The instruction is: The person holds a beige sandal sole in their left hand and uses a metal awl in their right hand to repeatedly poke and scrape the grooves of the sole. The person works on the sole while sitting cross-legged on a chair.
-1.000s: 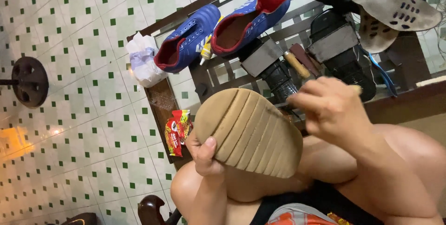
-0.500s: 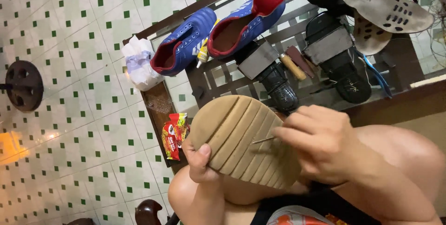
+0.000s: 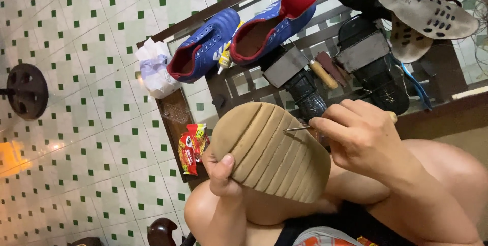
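The sole (image 3: 269, 152) sits at frame centre, between the hands; two shoes (image 3: 244, 37) lie above it on the table (image 3: 239, 86), a packet (image 3: 192, 147) left.

Evenly lit, fairly bright indoor light | warm orange glare on tiled floor (image 3: 12, 157) at lower left | soft shadows under shoe sole (image 3: 272, 149) | sharp centre, slight blur at far-right edge | mild wide-angle tilt

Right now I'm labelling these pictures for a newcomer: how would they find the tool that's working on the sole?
Start at the tan grooved shoe sole steadied on the person's knee by the left hand. The right hand pinches a thin metal awl, tip in a groove. Unlike the wooden-handled tools on the bench, it is slim and shiny.
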